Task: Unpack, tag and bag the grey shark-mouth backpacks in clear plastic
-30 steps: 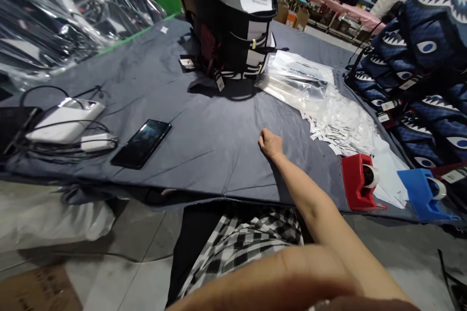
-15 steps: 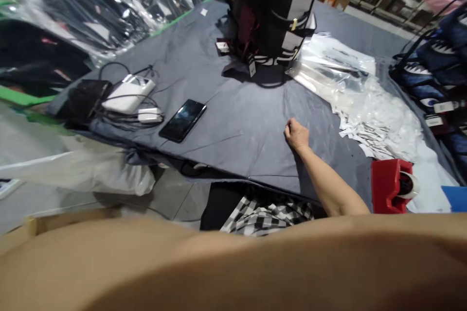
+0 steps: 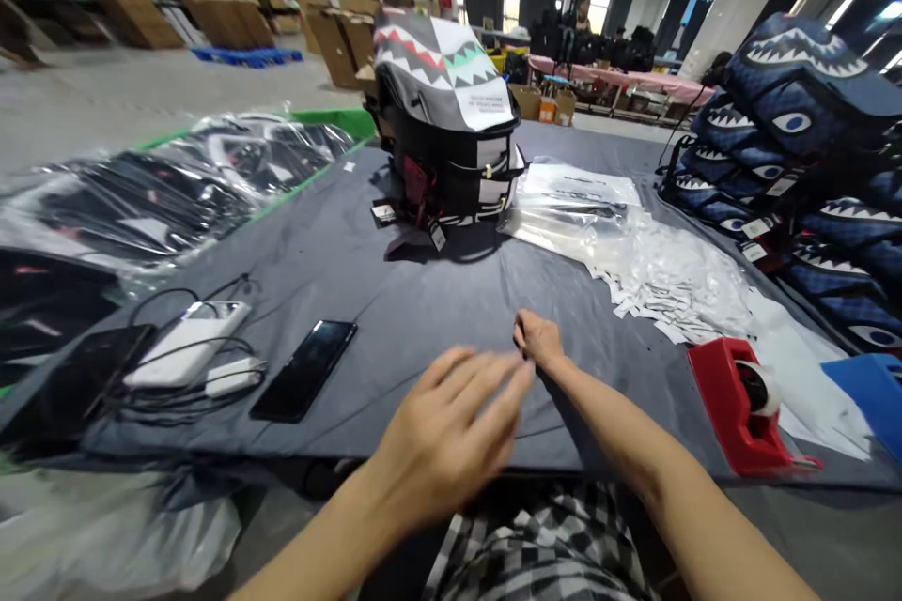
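My left hand (image 3: 451, 427) is raised over the near side of the table, a little blurred, its fingers stretched out and holding nothing. To its right, my right hand (image 3: 539, 338) rests on the grey table cover (image 3: 423, 300) as a loose fist, with nothing showing in it. A black phone (image 3: 304, 371) lies face up left of my left hand. Beyond both hands stands a stack of black and grey backpacks (image 3: 451, 113) with hang tags. Right of my right hand are a heap of small white slips (image 3: 669, 305) and a red tape dispenser (image 3: 739, 408).
A white power bank (image 3: 187, 343) with tangled cables lies at the left. Plastic-wrapped bags (image 3: 176, 188) lie beyond the left edge. Clear plastic bags (image 3: 570, 197) lie right of the stack. Blue shark-face backpacks (image 3: 789, 141) are piled at the right, above a blue object (image 3: 870, 394).
My left arm, which was close across the bottom of the view, has come down, and the left hand now shows over the table. The view has tilted up. My right fist stays on the cover.
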Action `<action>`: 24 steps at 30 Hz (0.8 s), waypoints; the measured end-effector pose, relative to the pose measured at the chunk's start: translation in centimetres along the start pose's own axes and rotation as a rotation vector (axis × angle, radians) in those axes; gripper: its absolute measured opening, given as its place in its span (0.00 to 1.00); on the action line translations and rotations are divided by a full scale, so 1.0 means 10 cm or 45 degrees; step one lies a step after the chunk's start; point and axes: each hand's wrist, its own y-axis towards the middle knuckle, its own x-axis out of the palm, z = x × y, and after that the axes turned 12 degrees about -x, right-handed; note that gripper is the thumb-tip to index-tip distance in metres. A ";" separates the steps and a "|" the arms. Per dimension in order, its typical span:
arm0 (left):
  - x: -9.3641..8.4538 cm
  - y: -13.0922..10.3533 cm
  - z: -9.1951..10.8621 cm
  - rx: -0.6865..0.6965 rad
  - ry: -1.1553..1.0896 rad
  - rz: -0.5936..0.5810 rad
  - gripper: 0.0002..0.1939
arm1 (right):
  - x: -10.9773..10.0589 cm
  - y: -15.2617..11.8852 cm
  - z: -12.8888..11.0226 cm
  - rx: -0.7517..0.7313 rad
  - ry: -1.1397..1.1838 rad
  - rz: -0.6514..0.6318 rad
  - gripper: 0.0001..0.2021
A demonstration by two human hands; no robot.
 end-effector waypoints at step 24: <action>1.26 -0.28 -1.38 -0.924 0.187 -0.542 0.32 | -1.63 2.80 0.08 0.511 1.480 0.363 0.14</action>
